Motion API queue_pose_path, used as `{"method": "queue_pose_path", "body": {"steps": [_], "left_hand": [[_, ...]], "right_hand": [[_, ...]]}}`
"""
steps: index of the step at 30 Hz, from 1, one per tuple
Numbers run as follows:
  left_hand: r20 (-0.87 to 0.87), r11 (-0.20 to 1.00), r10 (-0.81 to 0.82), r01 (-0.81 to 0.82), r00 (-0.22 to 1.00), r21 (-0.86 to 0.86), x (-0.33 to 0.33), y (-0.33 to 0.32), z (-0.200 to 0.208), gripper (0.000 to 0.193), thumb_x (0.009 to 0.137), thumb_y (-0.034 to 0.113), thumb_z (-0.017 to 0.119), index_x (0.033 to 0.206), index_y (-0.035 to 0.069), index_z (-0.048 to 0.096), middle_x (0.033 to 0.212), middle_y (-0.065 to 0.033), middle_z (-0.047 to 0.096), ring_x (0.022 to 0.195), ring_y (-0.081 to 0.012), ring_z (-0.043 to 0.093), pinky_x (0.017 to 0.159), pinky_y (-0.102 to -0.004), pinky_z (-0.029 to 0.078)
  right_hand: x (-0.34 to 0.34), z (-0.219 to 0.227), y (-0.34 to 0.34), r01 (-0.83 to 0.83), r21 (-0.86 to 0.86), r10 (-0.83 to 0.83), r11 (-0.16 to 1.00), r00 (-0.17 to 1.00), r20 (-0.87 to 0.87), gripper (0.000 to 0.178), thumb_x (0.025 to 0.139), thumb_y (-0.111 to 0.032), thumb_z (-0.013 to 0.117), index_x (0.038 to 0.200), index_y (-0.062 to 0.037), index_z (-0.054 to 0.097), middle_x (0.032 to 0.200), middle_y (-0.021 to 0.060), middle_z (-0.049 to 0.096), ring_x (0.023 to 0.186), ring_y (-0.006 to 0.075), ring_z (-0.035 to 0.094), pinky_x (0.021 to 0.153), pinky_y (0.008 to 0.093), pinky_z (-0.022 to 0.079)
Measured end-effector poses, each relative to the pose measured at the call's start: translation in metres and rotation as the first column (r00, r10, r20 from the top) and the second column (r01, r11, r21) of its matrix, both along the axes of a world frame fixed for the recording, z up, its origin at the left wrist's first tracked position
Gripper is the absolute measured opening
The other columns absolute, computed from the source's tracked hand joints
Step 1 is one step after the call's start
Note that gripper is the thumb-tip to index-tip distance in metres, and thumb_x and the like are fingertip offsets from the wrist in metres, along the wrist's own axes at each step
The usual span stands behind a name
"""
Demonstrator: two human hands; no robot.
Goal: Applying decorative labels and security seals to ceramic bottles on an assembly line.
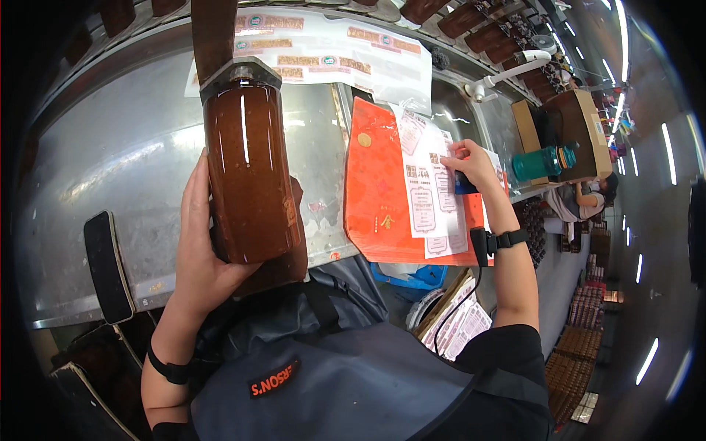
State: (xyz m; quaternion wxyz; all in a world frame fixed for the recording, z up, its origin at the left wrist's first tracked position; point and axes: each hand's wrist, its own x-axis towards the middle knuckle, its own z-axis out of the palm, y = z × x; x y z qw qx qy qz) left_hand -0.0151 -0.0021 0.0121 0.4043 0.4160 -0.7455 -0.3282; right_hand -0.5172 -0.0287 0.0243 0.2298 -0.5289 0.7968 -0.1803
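Note:
A tall, glossy brown jar [246, 162] with an angular upper end stands out at the left of the middle. My left hand [200, 246] is closed around its lower left side, thumb under the near end. Behind the jar shows another dark brown piece [283, 272] that I cannot make out fully. To the right, my right hand [474, 165] pinches the edge of a printed label sheet [441, 195]. Several such white sheets overlap on a red printed sheet [375, 184]. Something dark blue [463, 184] shows under my right palm.
A metal worktop [147, 176] carries more printed labels [323, 51] along its back. A black flat pad [108, 266] sits at the left edge. On the right are a sink [450, 110] with a white tap [507, 77], a teal bottle [540, 163] and a cardboard box [585, 132].

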Motion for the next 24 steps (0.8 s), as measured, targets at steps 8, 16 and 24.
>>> {"method": "queue_pose_path", "body": {"steps": [8,16,24], "left_hand": [[0.083,0.997,-0.009,0.015,0.996,-0.073,0.0,0.0,0.006,0.104,0.075,0.022,0.081,0.151,-0.001,0.014,0.15,-0.0214,0.025,0.137,-0.0322,0.035,0.11,-0.0406,0.035],[0.077,0.999,0.022,-0.019,0.997,-0.039,-0.003,0.002,0.005,0.106,0.072,0.028,0.082,0.149,-0.002,0.016,0.149,-0.022,0.029,0.137,-0.0365,0.034,0.11,-0.0431,0.033],[0.083,0.999,0.0,0.003,0.997,-0.043,-0.002,0.003,0.007,0.106,0.073,0.02,0.082,0.151,-0.001,0.013,0.15,-0.0215,0.025,0.137,-0.0325,0.034,0.111,-0.0405,0.033]], "right_hand": [[-0.009,-0.002,-0.04,-0.166,0.0,0.162,0.986,0.96,-0.229,0.059,0.07,-0.031,0.082,0.119,-0.004,0.062,0.088,0.0127,0.064,0.08,0.0217,0.065,0.071,0.0314,0.05],[-0.032,0.001,-0.075,-0.166,0.221,0.175,0.961,0.984,-0.02,0.043,0.075,-0.03,0.079,0.102,0.0021,0.07,0.083,0.0058,0.065,0.074,0.0144,0.06,0.069,0.028,0.049],[-0.037,0.002,-0.084,-0.1,0.227,0.061,0.969,0.983,0.171,0.022,0.079,-0.024,0.077,0.08,-0.0033,0.069,0.073,0.0001,0.063,0.063,0.0072,0.055,0.06,0.0236,0.045]]}}
